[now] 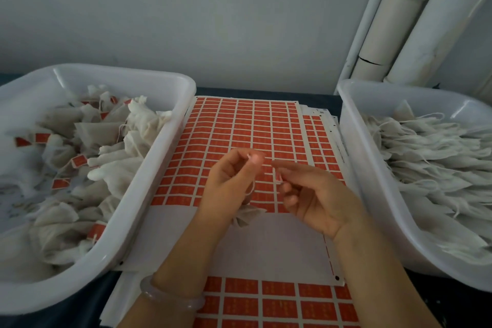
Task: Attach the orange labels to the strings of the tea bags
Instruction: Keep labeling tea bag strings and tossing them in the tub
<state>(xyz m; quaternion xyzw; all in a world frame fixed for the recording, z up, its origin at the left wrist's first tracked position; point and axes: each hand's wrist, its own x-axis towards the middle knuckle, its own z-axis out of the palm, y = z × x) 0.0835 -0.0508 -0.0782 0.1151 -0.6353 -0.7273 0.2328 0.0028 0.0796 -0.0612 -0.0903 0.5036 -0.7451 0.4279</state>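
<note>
A sheet of orange labels lies on the table between two tubs. Over it, my left hand pinches the end of a white string between thumb and forefinger. A white tea bag hangs from that string below the hand. Just to the right, my right hand pinches a small orange label at its fingertips, a short gap from the string end.
A white tub on the left holds tea bags with orange labels on them. A white tub on the right holds tea bags with bare strings. More label sheets lie near me. White pipes stand at the back right.
</note>
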